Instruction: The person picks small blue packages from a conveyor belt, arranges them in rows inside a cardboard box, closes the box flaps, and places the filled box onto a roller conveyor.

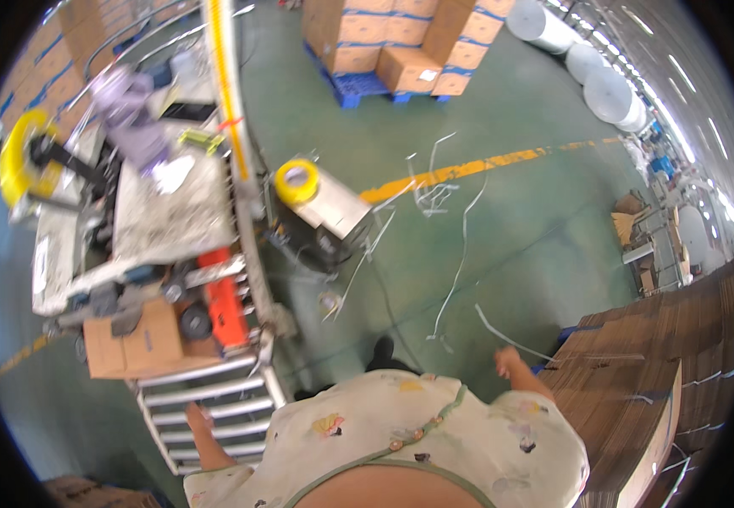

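A: Hands, to begin with?

B: Left hand, beside or above the white roller frame. Right hand, near the stack of flat cardboard and just beside a pale strip. Grip, both sides: small and blurred here, so spread or closed, cannot tell; nothing visible in either.

A: Chief hazard?

B: Tripping. Cause: loose strips strewn over the green floor, directly ahead of the dark shoe. Any loop among them, possibly enough to catch a foot.

A: Lesser hazards?

B: On the left, pinched fingers, if lowered into gaps between rollers. On the right, scraped knuckles, from rough cardboard edges; also slipping sheets, if pushed from the side.

A: Further off?

B: One yellow roll, atop a box-shaped unit: liable to topple, if jolted by a snagged strip. One desk, cluttered, with purple cloth towards the far end: a likely spill, if knocked.
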`<state>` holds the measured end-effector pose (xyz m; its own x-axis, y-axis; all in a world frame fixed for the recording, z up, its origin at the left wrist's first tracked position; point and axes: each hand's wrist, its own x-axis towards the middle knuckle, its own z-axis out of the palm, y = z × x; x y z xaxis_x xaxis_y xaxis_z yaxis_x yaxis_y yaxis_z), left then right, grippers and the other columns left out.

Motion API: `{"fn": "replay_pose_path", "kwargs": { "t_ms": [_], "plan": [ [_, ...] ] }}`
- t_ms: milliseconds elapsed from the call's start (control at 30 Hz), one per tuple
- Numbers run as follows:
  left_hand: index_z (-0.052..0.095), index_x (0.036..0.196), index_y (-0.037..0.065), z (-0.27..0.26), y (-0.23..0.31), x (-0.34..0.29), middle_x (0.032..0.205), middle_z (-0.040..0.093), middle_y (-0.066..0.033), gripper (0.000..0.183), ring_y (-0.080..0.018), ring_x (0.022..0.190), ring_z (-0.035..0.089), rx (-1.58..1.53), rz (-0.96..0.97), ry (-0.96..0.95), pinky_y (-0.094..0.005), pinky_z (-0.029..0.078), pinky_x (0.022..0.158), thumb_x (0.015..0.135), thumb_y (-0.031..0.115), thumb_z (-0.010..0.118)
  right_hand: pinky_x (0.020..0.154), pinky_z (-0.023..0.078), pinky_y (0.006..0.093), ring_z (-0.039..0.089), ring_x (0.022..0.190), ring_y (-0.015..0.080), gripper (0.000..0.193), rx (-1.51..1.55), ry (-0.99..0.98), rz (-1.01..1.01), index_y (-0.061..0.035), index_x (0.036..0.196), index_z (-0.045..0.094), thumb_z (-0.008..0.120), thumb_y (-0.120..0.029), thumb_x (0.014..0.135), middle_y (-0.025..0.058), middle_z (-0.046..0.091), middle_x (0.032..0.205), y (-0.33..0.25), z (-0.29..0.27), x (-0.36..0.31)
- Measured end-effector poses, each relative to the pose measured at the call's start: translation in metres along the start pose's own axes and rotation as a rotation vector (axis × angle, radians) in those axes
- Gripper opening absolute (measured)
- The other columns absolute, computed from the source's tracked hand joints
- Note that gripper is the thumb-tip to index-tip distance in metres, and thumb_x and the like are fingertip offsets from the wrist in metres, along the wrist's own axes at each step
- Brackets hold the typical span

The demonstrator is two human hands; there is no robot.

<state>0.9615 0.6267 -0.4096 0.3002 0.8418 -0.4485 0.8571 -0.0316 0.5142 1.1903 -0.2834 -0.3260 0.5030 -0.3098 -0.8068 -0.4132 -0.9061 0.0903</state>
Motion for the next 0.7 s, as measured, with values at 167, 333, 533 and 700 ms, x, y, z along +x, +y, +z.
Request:
{"fn": "replay_pose_path", "kwargs": {
  "t_ms": [167, 333, 533, 700],
  "plan": [
    [0.058, 0.093, 0.007, 0.199, 0.073, -0.179, 0.08, 0.056, -0.0097, 0.029, -0.0242, 0.069, 0.051, 0.494, -0.064, -0.729, -0.0351, 0.039, 0.06, 0.085, 0.033, 0.047, 0.051, 0.045, 0.0381, 0.057, 0.069, 0.0196, 0.026, 0.786, -0.294, 0.131, -0.0193, 0.107, 0.056, 0.046, -0.026, 0.083, 0.009, 0.06, 0.077, 0.114, 0.06, 0.023],
    [0.061, 0.097, 0.003, 0.305, 0.283, -0.242, 0.093, 0.063, -0.0138, 0.034, -0.0309, 0.084, 0.06, 0.587, 0.484, -0.777, -0.0416, 0.046, 0.075, 0.081, 0.031, 0.05, 0.053, 0.044, 0.0344, 0.054, 0.059, 0.0181, 0.022, 0.949, -0.474, 0.084, -0.008, 0.077, 0.053, 0.045, -0.028, 0.083, 0.0062, 0.054, 0.066, -0.021, -0.059, 0.051],
    [0.059, 0.082, 0.005, 0.337, 0.452, -0.241, 0.069, 0.057, -0.0061, 0.024, -0.0178, 0.057, 0.053, -0.275, 0.013, -0.72, -0.0285, 0.045, 0.053, 0.085, 0.026, 0.049, 0.054, 0.041, 0.0221, 0.053, 0.061, 0.011, 0.027, 0.82, -0.068, -0.616, -0.0057, 0.089, 0.059, 0.048, -0.03, 0.084, 0.0045, 0.056, 0.07, -0.172, -0.241, 0.166],
    [0.057, 0.09, 0.004, 0.424, 0.462, -0.194, 0.081, 0.056, -0.0107, 0.029, -0.0231, 0.071, 0.053, 0.486, -0.109, -0.842, -0.0337, 0.046, 0.06, 0.088, 0.03, 0.045, 0.067, 0.046, 0.0294, 0.057, 0.075, 0.0212, 0.031, 0.431, 0.414, -0.766, -0.0052, 0.097, 0.058, 0.049, -0.031, 0.084, 0.0097, 0.06, 0.082, -0.221, -0.379, 0.222]
  ]
}}
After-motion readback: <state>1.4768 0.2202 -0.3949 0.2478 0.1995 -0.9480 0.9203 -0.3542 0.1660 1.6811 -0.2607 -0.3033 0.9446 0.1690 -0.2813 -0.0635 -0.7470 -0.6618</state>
